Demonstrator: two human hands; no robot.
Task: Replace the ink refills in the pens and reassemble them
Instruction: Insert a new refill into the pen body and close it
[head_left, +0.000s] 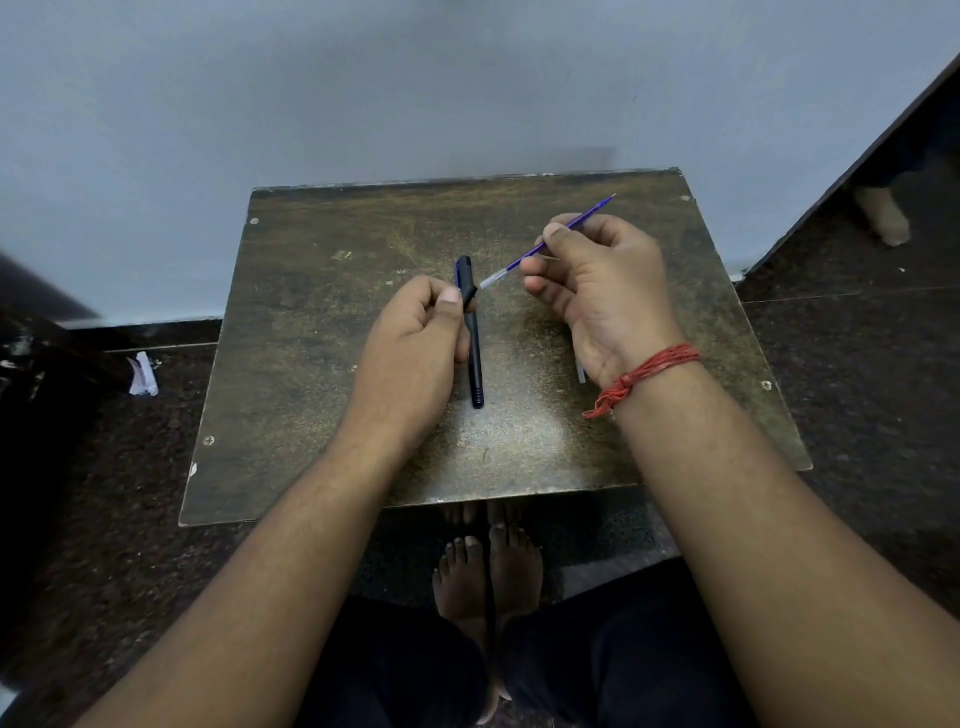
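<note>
Presently the left hand (415, 338) is gripping the black pen (471, 332) at frame centre while the right hand (597, 291) is pinching the blue refill (524, 255), whose clear end should be lined up squarely with the barrel opening before pushing.

**Worn wooden table with a few small items**

A small, scratched brown table (322, 364) stands on a dark speckled floor (857, 374), its far edge against a pale wall. A screw head marks each corner. A short clear tube (581, 375) lies on the tabletop, partly hidden.
</note>
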